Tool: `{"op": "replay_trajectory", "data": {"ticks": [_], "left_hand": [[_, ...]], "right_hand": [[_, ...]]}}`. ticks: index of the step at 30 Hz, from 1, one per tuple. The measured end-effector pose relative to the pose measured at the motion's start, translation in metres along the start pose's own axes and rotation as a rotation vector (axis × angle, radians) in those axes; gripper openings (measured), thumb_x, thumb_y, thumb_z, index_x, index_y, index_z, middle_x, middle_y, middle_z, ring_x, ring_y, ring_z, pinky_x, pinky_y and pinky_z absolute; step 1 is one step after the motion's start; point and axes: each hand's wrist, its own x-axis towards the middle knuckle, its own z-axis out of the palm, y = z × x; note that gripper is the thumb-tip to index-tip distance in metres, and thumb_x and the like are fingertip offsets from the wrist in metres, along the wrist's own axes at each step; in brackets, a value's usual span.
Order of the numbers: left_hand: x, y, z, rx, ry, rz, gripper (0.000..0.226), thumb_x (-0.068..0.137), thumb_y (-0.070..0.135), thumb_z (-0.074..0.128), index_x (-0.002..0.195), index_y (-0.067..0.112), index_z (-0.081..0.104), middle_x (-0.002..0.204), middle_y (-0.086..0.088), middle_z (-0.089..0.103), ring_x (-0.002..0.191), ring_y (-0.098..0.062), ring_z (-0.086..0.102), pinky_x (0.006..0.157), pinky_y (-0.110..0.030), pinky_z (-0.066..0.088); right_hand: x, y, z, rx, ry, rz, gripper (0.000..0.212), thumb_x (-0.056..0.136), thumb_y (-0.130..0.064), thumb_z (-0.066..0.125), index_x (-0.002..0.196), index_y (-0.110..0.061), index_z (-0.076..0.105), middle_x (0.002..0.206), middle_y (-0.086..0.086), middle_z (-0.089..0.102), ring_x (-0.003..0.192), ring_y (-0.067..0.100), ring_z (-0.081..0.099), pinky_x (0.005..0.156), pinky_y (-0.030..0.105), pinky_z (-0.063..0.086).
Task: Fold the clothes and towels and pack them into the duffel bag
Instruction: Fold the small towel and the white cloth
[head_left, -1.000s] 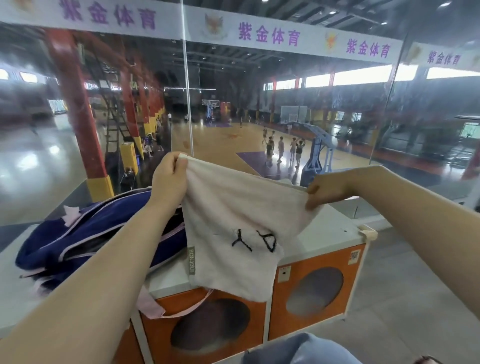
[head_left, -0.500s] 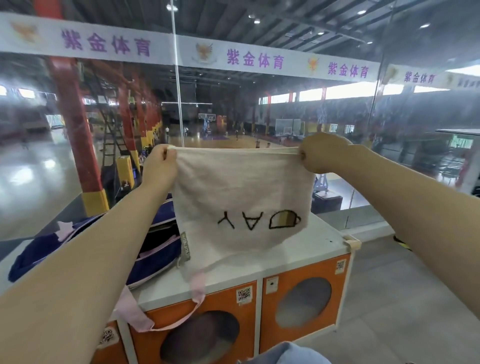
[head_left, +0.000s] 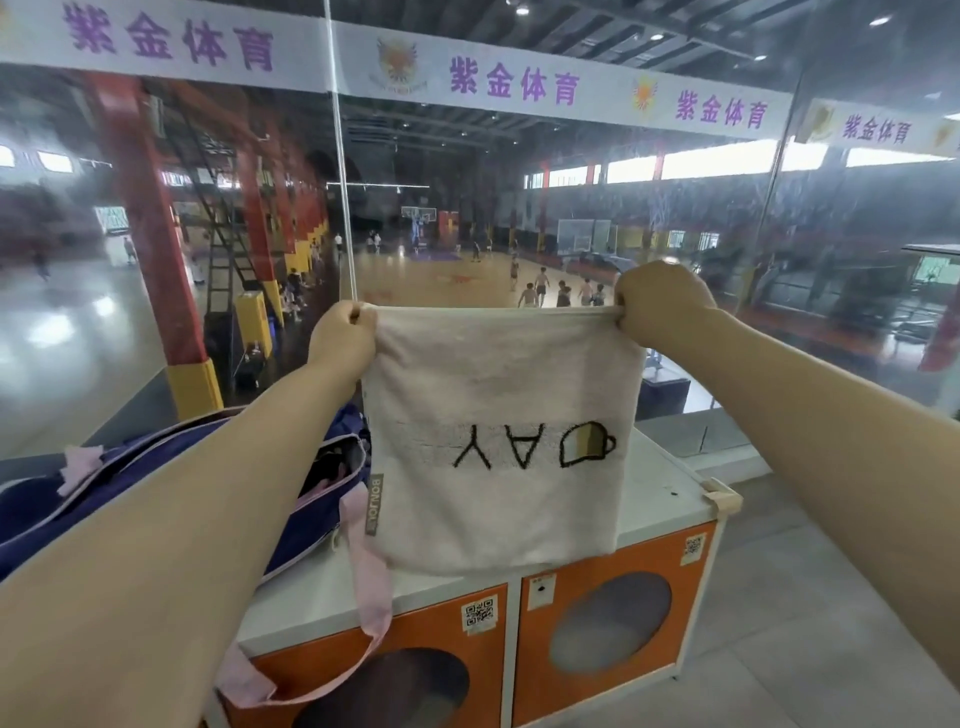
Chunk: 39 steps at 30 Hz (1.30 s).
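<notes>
Towel: held upright in the air above the right part of the surface, stretched flat between the left hand and the right hand, each grip pinched closed on one top corner. Holding it taut by the top edge lets the cloth hang square and smooth, which appears to prepare it for a first fold. Duffel bag: lies unzipped at the left end of the surface, just beside the towel, ready to receive it.
</notes>
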Motion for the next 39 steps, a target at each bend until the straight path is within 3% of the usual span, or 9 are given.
{"op": "replay_trajectory", "data": {"ticks": [5,10,15,19,23,25,28,32,39], "left_hand": [[0.028,0.014,0.005,-0.054,0.059,0.091,0.023,0.096,0.029,0.04,0.096,0.017,0.059,0.093,-0.006,0.061,0.095,-0.032,0.061,0.079,-0.04,0.05],[0.014,0.016,0.003,-0.085,0.1,0.149,0.023,0.097,0.029,0.04,0.105,0.018,0.059,0.101,-0.001,0.059,0.098,-0.025,0.059,0.091,-0.046,0.051],[-0.056,-0.031,0.013,-0.006,-0.008,0.152,0.026,0.102,0.024,0.04,0.116,0.011,0.058,0.108,-0.005,0.06,0.098,-0.02,0.054,0.079,-0.032,0.039],[-0.114,-0.079,0.017,0.012,-0.079,0.098,0.03,0.103,0.025,0.042,0.122,0.008,0.058,0.117,-0.007,0.061,0.104,-0.02,0.054,0.085,-0.028,0.037],[-0.158,-0.104,0.014,-0.012,-0.147,0.059,0.026,0.103,0.028,0.043,0.118,0.015,0.06,0.113,-0.002,0.062,0.105,-0.019,0.056,0.086,-0.031,0.041],[-0.172,-0.104,0.01,-0.046,-0.143,0.029,0.026,0.103,0.027,0.043,0.119,0.016,0.06,0.113,0.003,0.06,0.104,-0.013,0.053,0.084,-0.027,0.038],[-0.181,-0.107,0.005,-0.08,-0.123,0.051,0.024,0.103,0.027,0.043,0.118,0.019,0.06,0.11,0.006,0.06,0.101,-0.009,0.053,0.077,-0.017,0.038],[-0.177,-0.11,0.004,-0.104,-0.103,0.063,0.019,0.103,0.025,0.039,0.11,0.021,0.057,0.101,0.004,0.059,0.091,-0.002,0.053,0.073,-0.015,0.039],[-0.12,-0.116,0.028,-0.057,-0.047,0.067,0.023,0.102,0.029,0.04,0.109,0.017,0.057,0.102,0.002,0.06,0.093,-0.013,0.054,0.073,-0.024,0.04]], "right_hand": [[0.029,0.007,0.001,0.0,0.099,0.006,0.017,0.088,-0.003,0.051,0.093,-0.003,0.068,0.087,0.011,0.064,0.082,0.029,0.062,0.064,0.031,0.043],[0.015,0.008,0.002,-0.025,0.125,0.055,0.019,0.086,0.0,0.054,0.095,-0.005,0.069,0.087,0.012,0.065,0.08,0.029,0.063,0.062,0.032,0.044],[-0.049,-0.006,0.043,0.016,-0.133,-0.001,0.022,0.087,-0.003,0.056,0.107,-0.007,0.064,0.092,0.01,0.061,0.089,0.029,0.063,0.075,0.035,0.052],[-0.112,-0.014,0.076,-0.042,-0.264,-0.153,0.03,0.093,-0.008,0.051,0.123,-0.008,0.054,0.12,0.008,0.064,0.109,0.024,0.063,0.087,0.03,0.048],[-0.165,-0.017,0.098,0.069,-0.415,-0.14,0.024,0.092,-0.01,0.049,0.11,-0.017,0.063,0.111,0.001,0.063,0.106,0.023,0.061,0.063,0.022,0.038],[-0.18,-0.018,0.103,0.144,-0.388,-0.099,0.021,0.091,-0.016,0.053,0.104,-0.024,0.067,0.105,-0.003,0.057,0.101,0.018,0.058,0.063,0.023,0.034],[-0.19,-0.016,0.107,0.118,-0.296,-0.149,0.017,0.09,-0.031,0.056,0.101,-0.036,0.068,0.112,-0.009,0.052,0.105,0.014,0.048,0.076,0.031,0.046],[-0.179,-0.011,0.097,0.255,-0.45,-0.116,0.012,0.09,-0.029,0.048,0.098,-0.027,0.057,0.098,-0.002,0.06,0.084,0.017,0.056,0.077,0.037,0.052],[-0.115,-0.002,0.109,0.487,-0.325,-0.005,0.015,0.091,-0.03,0.059,0.096,-0.016,0.063,0.095,0.001,0.062,0.079,0.017,0.055,0.066,0.025,0.043]]}}
